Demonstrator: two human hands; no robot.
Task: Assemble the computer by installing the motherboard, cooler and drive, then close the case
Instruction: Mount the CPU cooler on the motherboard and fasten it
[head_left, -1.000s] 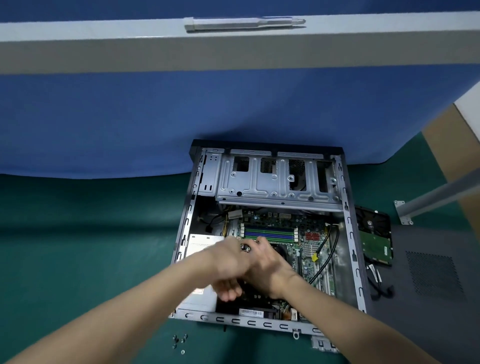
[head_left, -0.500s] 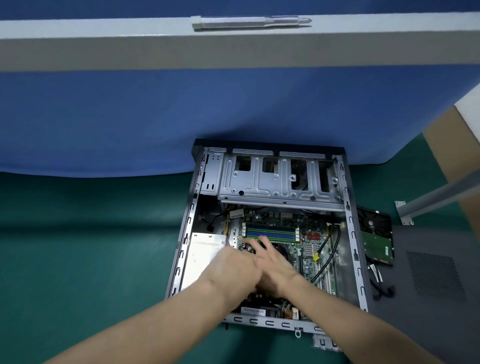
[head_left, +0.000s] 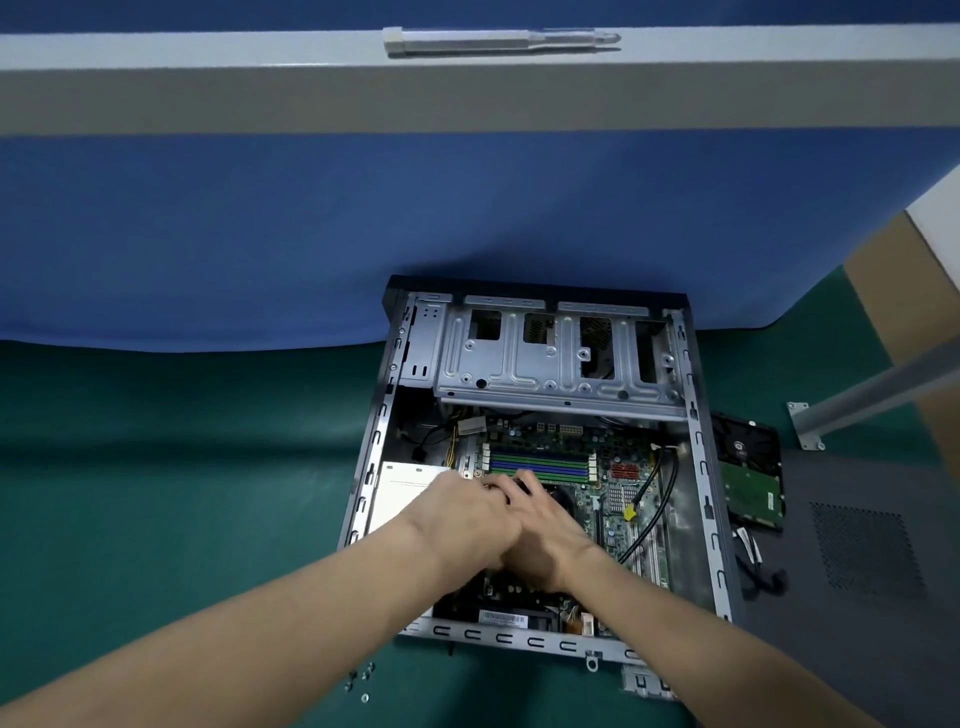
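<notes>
Green mat (head_left: 182, 493) in front of a blue partition (head_left: 467, 234). Open computer case (head_left: 698, 467) lies with its long axis near-far, drive cage (head_left: 545, 374) at the far end, motherboard (head_left: 613, 457) inside. Left hand (head_left: 462, 514) overlaps right hand (head_left: 550, 535) over the board's middle; can't tell the grip of either. Hard drive (head_left: 750, 483) just right of the case, circuit side up. Labels unreadable.

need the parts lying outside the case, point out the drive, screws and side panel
drive (head_left: 750, 491): head view, on its green circuit board
screws (head_left: 365, 698): head view, on the nearest loose screw
side panel (head_left: 865, 545): head view, on its vent grille
</notes>
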